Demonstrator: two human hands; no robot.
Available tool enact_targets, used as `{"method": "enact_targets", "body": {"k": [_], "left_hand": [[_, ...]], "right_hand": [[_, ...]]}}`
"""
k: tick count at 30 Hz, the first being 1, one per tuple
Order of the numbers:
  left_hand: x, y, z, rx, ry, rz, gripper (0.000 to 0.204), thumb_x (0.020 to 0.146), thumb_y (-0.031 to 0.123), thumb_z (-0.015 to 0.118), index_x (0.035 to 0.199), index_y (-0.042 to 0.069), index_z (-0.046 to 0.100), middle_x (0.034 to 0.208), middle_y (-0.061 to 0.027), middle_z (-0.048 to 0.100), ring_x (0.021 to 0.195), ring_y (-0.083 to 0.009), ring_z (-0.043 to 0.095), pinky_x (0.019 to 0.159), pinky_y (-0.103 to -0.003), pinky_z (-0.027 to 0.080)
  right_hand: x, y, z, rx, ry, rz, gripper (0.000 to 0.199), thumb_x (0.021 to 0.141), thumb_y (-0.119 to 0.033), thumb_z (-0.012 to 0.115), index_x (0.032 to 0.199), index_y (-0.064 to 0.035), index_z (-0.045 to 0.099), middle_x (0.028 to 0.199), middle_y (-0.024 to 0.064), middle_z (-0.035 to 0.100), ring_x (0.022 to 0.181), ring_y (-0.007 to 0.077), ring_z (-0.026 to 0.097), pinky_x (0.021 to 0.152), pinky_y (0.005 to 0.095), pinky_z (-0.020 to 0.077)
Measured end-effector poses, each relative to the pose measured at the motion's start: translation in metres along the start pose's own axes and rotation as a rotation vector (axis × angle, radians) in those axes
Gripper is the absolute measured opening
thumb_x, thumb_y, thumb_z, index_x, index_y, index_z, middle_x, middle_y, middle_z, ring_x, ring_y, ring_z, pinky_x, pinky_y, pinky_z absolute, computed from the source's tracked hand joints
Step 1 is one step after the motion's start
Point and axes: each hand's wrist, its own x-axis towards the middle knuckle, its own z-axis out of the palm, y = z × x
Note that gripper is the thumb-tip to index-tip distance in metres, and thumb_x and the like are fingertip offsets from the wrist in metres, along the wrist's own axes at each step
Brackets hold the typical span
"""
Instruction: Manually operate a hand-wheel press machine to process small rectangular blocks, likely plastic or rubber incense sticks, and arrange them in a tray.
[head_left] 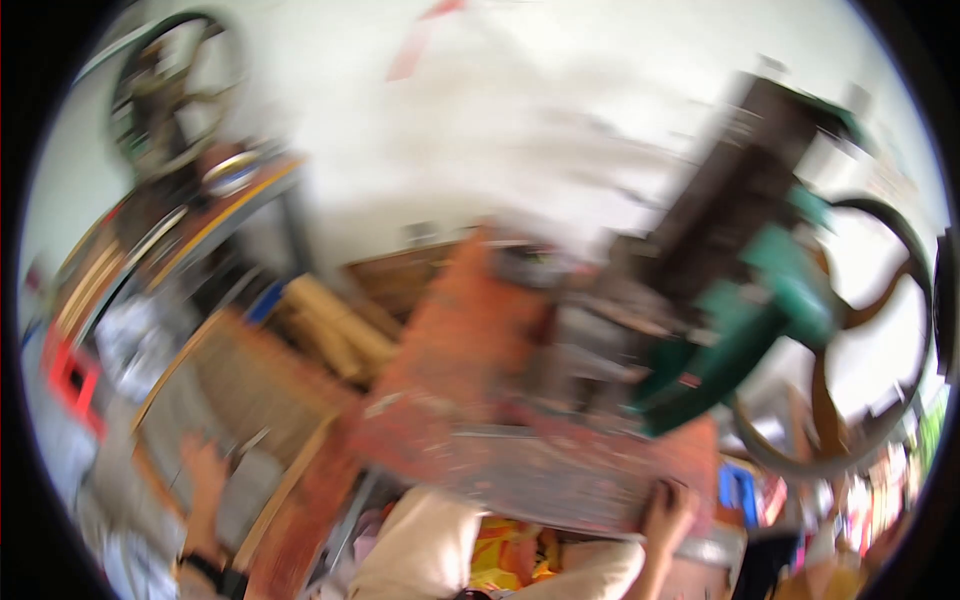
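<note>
The whole view is smeared by motion. My right hand (665, 512) comes up from the lower edge, its fingers curled over the near edge of a worn red metal plate (470, 370) that belongs to a machine. My left hand (205, 468), with a dark band on the wrist, reaches to the lower left and lies on or just above a wooden bench top (250, 385) beside a grey patch. Its fingers are too blurred to read. Behind the plate stands a green machine body (760, 310) with a large dark spoked flywheel (880, 330).
A second spoked wheel (170, 90) sits on another machine at the upper left. Wooden blocks (330, 330) lie between the bench and the plate. A red crate (72, 380) is at the far left. My knees in beige trousers (420, 550) are below, with yellow-orange packaging (500, 560) between them.
</note>
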Motion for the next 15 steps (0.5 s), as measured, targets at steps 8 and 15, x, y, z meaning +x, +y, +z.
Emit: {"method": "enact_targets", "body": {"k": [8, 15], "left_hand": [[0.037, -0.011, 0.002, 0.014, -0.247, -0.080, 0.054, 0.047, 0.011, 0.077, 0.096, -0.002, 0.060, 0.133, -0.0285, 0.038, 0.128, -0.0440, 0.030, 0.103, -0.050, 0.030], [0.034, -0.014, -0.019, 0.644, -0.397, 0.172, 0.062, 0.081, 0.062, 0.052, 0.122, 0.015, 0.059, 0.117, -0.0208, 0.059, 0.113, -0.0415, 0.050, 0.092, -0.053, 0.040]], "right_hand": [[0.001, -0.004, -0.012, 0.050, 0.183, -0.049, 0.005, 0.077, -0.005, 0.064, 0.081, -0.0017, 0.063, 0.088, 0.0136, 0.061, 0.086, 0.0329, 0.056, 0.079, 0.0388, 0.0450], [0.020, 0.016, -0.028, 0.448, 0.131, 0.174, 0.012, 0.084, -0.010, 0.062, 0.091, -0.0004, 0.062, 0.086, 0.0084, 0.061, 0.079, 0.0235, 0.058, 0.073, 0.0330, 0.0476]]}}
